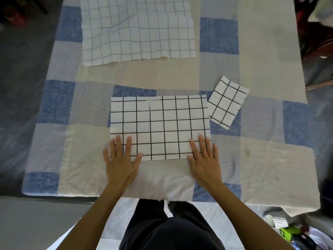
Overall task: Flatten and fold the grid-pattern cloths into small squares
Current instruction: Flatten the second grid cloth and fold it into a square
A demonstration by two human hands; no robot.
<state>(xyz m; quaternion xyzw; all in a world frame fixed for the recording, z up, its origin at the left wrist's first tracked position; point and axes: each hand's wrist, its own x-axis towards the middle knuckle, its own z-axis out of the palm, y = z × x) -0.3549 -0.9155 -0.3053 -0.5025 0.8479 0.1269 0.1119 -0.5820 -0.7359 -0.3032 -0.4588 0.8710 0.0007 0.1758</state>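
Note:
A white cloth with a black grid lies flat as a wide rectangle in the middle of the table. My left hand presses flat on its near left corner, fingers straight. My right hand presses flat on its near right corner the same way. A small folded square of the same black-grid cloth lies tilted just right of the rectangle's far right corner. Farther back, a larger wrinkled white cloth with a faint blue-grey grid lies spread out.
The table is covered by a blue, grey and cream patchwork sheet. Its near edge runs just in front of my legs. Dark floor shows on the left. Cluttered items and furniture stand at the right side and lower right corner.

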